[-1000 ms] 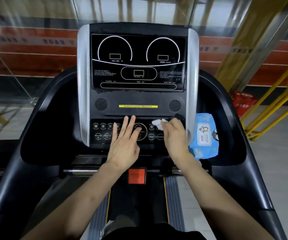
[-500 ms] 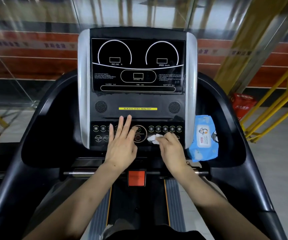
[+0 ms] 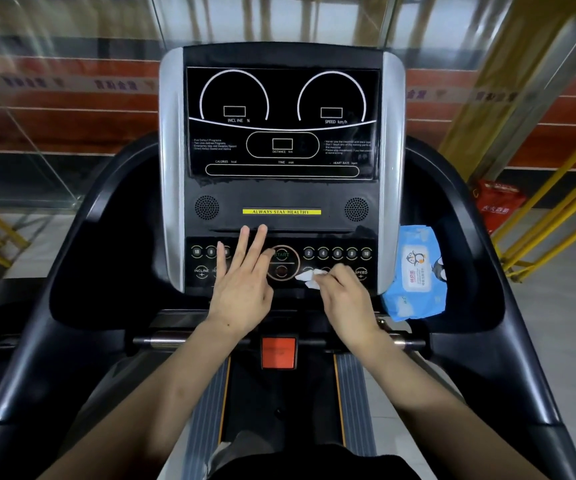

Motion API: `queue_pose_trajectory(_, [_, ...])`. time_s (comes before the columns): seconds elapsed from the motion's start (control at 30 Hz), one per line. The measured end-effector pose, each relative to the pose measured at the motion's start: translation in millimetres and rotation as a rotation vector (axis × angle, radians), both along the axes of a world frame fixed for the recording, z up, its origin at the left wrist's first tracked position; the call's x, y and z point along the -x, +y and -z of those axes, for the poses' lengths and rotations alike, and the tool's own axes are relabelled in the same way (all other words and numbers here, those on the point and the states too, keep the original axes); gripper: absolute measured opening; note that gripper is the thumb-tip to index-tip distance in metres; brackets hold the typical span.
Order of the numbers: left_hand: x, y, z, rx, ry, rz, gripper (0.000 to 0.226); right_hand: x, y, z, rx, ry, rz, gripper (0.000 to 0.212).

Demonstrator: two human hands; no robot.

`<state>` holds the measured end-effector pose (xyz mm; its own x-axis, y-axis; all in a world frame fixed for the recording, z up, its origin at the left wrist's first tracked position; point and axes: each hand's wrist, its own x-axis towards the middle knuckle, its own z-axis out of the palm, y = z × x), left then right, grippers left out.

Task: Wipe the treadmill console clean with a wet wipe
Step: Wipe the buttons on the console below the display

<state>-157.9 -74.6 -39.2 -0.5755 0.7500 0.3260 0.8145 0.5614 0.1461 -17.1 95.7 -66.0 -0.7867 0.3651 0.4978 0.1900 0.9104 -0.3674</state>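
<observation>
On the console [image 3: 281, 199], the button strip runs left–right; right hand [image 3: 347, 299] pinches the wet wipe [image 3: 309, 277] right of centre, left hand [image 3: 245, 289] flat, empty.

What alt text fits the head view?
The right hand presses a white wet wipe onto the treadmill console buttons, while the left hand rests flat beside it. A blue wipes pack sits at the console's right.

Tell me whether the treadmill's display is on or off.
Off, as far as it shows. The display panel is dark: the incline, speed and distance windows are blank boxes, with only printed white outlines and labels visible, no lit digits.
</observation>
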Motion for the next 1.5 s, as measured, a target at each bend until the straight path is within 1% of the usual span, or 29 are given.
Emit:
queue_pose_trajectory(0.07, [1.3, 0.2, 1.0, -0.002, 0.005, -0.001, 0.061, 10.4, 6.2, -8.4, -0.006, 0.023, -0.015, 0.016])
queue_pose_trajectory(0.13, [1.8, 1.2, 2.0, -0.008, 0.014, -0.001, 0.061, 25.8, 13.4, -24.1, 0.038, 0.014, 0.038, 0.015])
queue_pose_trajectory(0.23, [1.3, 1.2, 2.3, -0.019, 0.009, -0.008, 0.059, 43.8, 19.5, -35.9, 0.084, 0.011, 0.101, 0.022])
queue_pose_trajectory(0.3, [1.9, -0.3, 2.6, -0.018, -0.001, -0.003, 0.058, 36.9, 11.0, -29.1, 0.053, -0.015, 0.083, 0.022])
queue_pose_trajectory(0.4, [3.8, -1.4, 2.8, -0.029, -0.003, 0.004, 0.058, 9.2, -8.4, -9.6, -0.013, -0.035, -0.010, 0.018])
queue_pose_trajectory(0.47, [5.2, -2.0, 2.9, -0.028, -0.009, 0.009, 0.058, 9.9, -7.1, -11.6, 0.036, -0.013, -0.031, 0.013])
queue_pose_trajectory(0.57, [5.6, -3.4, 1.8, -0.006, -0.017, 0.010, 0.057, 38.1, 7.5, -30.0, 0.109, 0.056, 0.064, 0.022])
queue_pose_trajectory(0.67, [4.7, -4.6, 0.3, 0.010, -0.014, 0.004, 0.056, 46.2, 7.9, -33.7, 0.104, 0.034, 0.106, 0.022])
queue_pose_trajectory(0.73, [5.4, -5.8, -0.7, 0.017, -0.008, 0.006, 0.056, 31.6, -3.4, -22.1, 0.097, 0.016, 0.066, 0.021])
queue_pose_trajectory(0.8, [6.1, -7.0, -1.7, 0.018, -0.005, 0.011, 0.057, 12.1, -17.3, -9.2, 0.030, -0.002, 0.010, 0.021])
queue_pose_trajectory(0.9, [8.3, -8.5, -3.7, 0.025, -0.002, 0.020, 0.057, 16.8, -13.7, -15.9, -0.016, 0.022, -0.049, 0.020])
queue_pose_trajectory(1.07, [8.0, -9.6, -4.4, 0.037, -0.019, 0.025, 0.059, 51.6, 5.4, -43.0, 0.016, 0.123, 0.089, 0.010])
queue_pose_trajectory(1.13, [8.0, -9.6, -3.6, 0.035, -0.014, 0.037, 0.060, 42.1, -5.6, -35.5, 0.013, 0.140, 0.053, 0.015])
queue_pose_trajectory(1.2, [9.1, -11.0, -2.7, 0.023, -0.003, 0.042, 0.062, 25.3, -19.1, -19.0, 0.013, 0.088, 0.012, 0.021])
queue_pose_trajectory(1.27, [11.0, -14.7, 0.0, 0.001, 0.009, 0.039, 0.062, 16.3, -23.9, -8.5, -0.004, 0.020, 0.011, 0.018])
queue_pose_trajectory(1.33, [13.2, -20.2, 3.4, -0.019, 0.020, 0.030, 0.060, 24.7, -19.1, -15.9, -0.015, -0.001, 0.000, 0.016])
queue_pose_trajectory(1.4, [13.0, -24.3, 7.3, -0.032, 0.016, 0.018, 0.059, 40.8, -13.2, -33.6, -0.024, 0.046, 0.010, 0.019])
queue_pose_trajectory(1.5, [7.9, -28.9, 14.6, -0.073, -0.003, -0.011, 0.057, 56.1, -12.0, -44.6, -0.007, 0.101, 0.084, 0.014])
